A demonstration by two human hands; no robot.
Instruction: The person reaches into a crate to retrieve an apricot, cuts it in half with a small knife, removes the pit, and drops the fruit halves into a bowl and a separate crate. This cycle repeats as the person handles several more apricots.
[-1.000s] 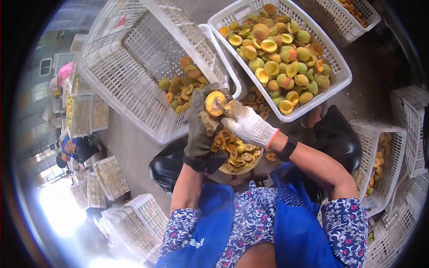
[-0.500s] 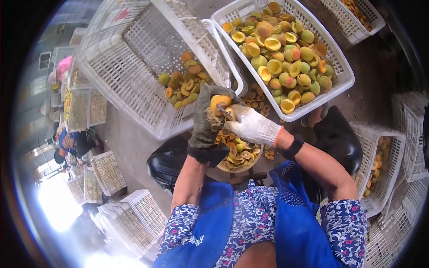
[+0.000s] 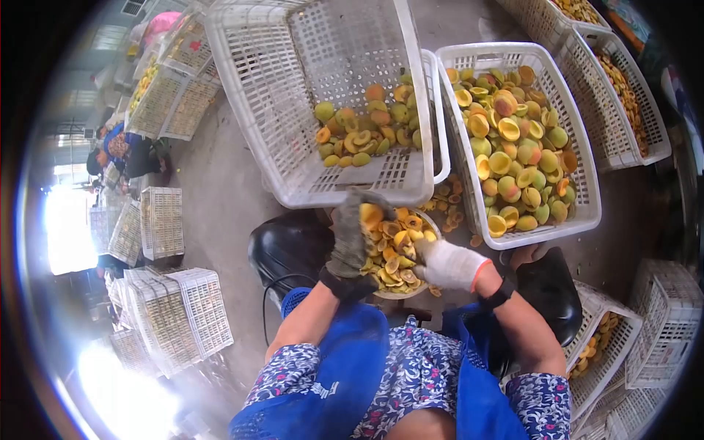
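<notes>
My left hand (image 3: 353, 233), in a dark grey-green glove, is closed around a piece of peach (image 3: 371, 215) with orange flesh. It is over the left side of a round tub (image 3: 402, 295) heaped with orange peach pieces (image 3: 396, 249). On the tub's right side is my right hand (image 3: 453, 265) in a white glove, fingers curled. A dark bit of a small metal tool (image 3: 419, 257) shows at its fingertips, blurred. Ahead, a tilted white crate (image 3: 323, 196) holds whole and cut peaches (image 3: 367, 132). To its right, another white crate (image 3: 546, 242) is full of peach halves (image 3: 513, 147).
Loose peach scraps (image 3: 449, 202) lie on the floor between the crates. More crates stand at the far right (image 3: 616, 139), lower right (image 3: 587, 293) and left (image 3: 180, 308). My knees in black coverings (image 3: 282, 249) flank the tub. Another person (image 3: 121, 147) works at the far left.
My hands have moved apart and down to the tub; the right hand and tool have left the peach. The view has turned, so the crates appear further right.
</notes>
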